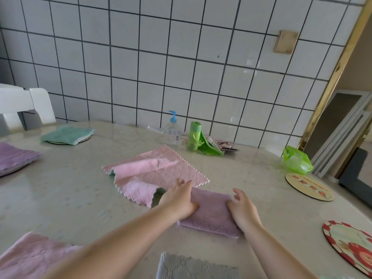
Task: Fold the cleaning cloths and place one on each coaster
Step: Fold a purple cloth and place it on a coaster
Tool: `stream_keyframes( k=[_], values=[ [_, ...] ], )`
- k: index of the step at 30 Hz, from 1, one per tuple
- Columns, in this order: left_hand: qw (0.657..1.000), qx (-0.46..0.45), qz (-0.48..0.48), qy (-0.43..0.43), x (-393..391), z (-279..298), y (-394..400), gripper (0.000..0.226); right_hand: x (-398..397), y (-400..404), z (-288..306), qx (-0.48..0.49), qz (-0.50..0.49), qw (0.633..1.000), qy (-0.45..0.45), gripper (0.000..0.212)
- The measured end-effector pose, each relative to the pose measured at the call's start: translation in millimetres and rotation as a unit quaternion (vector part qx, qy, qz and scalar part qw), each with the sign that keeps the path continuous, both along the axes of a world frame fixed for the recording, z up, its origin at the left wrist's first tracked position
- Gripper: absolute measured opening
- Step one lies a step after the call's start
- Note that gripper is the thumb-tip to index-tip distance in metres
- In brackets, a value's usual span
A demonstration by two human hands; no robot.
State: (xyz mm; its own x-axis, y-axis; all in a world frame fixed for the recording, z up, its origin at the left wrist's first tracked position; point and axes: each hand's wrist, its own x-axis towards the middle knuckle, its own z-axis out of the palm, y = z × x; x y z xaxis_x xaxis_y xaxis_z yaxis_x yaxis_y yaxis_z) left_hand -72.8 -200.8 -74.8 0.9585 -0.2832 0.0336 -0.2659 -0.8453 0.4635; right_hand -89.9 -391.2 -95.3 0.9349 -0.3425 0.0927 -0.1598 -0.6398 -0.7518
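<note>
At the far left edge a folded purple cloth (15, 157) lies on a coaster, and behind it a folded green cloth (67, 134) covers another coaster (83, 139). A pink cloth (30, 256) sits at the near left corner of the table (70, 194). In the middle an unfolded pink cloth (155, 172) lies rumpled. Just beside it, the left hand (178, 200) presses with straight fingers on the left end of a folded lilac cloth (211, 215); the right hand (242, 210) rests on its right end, fingers loosely curled. A grey cloth (193, 267) lies nearest. Behind stand a pump bottle (172, 128), its label unreadable, and a green bag roll (194, 135). At the right lie two bare coasters, a pale coaster (310, 187) and a red-rimmed coaster (349, 245).
</note>
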Motion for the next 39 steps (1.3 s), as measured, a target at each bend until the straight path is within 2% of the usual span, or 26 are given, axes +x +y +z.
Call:
stream_keyframes(
  k=[2,4,7,10,12,16,18,22,23,25,27,29,31,34,36,39],
  values=[
    [0.992,0.043,-0.03,-0.112,-6.0,-1.3,1.8,0.056,-5.8,-5.4,0.8,0.007,-0.004,0.999,-0.046,0.043],
    [0.982,0.041,-0.075,-0.167,-10.7,-3.6,1.2,0.047,-11.2,-5.5,1.6,-0.02,0.02,0.997,-0.076,0.037],
    [0.982,0.078,-0.114,-0.128,-10.3,-14.7,-4.8,0.042,-14.3,7.5,-0.5,-0.117,0.117,0.985,-0.037,0.04],
    [0.981,0.149,-0.116,-0.043,-5.2,-24.4,-6.2,0.058,-18.8,19.4,-4.8,-0.278,0.189,0.938,0.088,0.05],
    [0.979,0.168,-0.113,-0.023,-2.2,-24.6,-5.7,0.063,-20.9,15.4,-7.9,-0.312,0.178,0.924,0.129,0.057],
    [0.983,0.162,-0.086,-0.019,-3.5,-25.2,-6.6,0.067,-26.3,8.1,-11.2,-0.313,0.136,0.928,0.147,0.064],
    [0.99,0.126,-0.061,-0.022,-6.7,-27.9,-4.7,0.068,-31.3,10.1,-13.3,-0.307,0.116,0.936,0.123,0.065],
    [0.998,-0.035,0.016,-0.047,-12.4,-32.9,6.7,0.064,-37.0,12.7,-18.0,-0.302,0.063,0.95,0.05,0.065],
    [0.996,-0.053,0.043,-0.058,-13.0,-32.7,8.0,0.061,-37.5,12.9,-18.6,-0.296,0.057,0.953,0.042,0.065],
    [0.994,-0.034,0.069,-0.072,-14.2,-31.6,6.8,0.056,-38.1,12.4,-19.7,-0.291,0.057,0.955,0.032,0.062],
    [0.996,-0.028,0.047,-0.072,-14.0,-32.5,6.8,0.048,-38.3,11.0,-21.5,-0.291,0.066,0.954,0.033,0.06],
    [0.995,-0.066,0.01,-0.074,-11.6,-35.2,12.0,0.04,-37.7,9.1,-22.6,-0.291,0.08,0.953,0.041,0.061],
    [0.988,-0.127,-0.023,-0.079,-9.5,-37.3,17.9,0.034,-37.6,7.0,-22.8,-0.296,0.091,0.949,0.049,0.071],
    [0.975,-0.208,-0.036,-0.076,-7.9,-40.5,20.2,0.037,-40.1,8.6,-19.8,-0.294,0.109,0.948,0.047,0.091],
    [0.966,-0.25,-0.036,-0.057,-8.5,-39.2,21.4,0.04,-42.7,9.0,-17.4,-0.257,0.12,0.959,0.017,0.084],
    [0.96,-0.278,-0.025,-0.015,-10.6,-26.3,25.4,0.048,-45.6,6.4,-13.1,-0.137,0.136,0.981,-0.036,0.059]
  ],
)
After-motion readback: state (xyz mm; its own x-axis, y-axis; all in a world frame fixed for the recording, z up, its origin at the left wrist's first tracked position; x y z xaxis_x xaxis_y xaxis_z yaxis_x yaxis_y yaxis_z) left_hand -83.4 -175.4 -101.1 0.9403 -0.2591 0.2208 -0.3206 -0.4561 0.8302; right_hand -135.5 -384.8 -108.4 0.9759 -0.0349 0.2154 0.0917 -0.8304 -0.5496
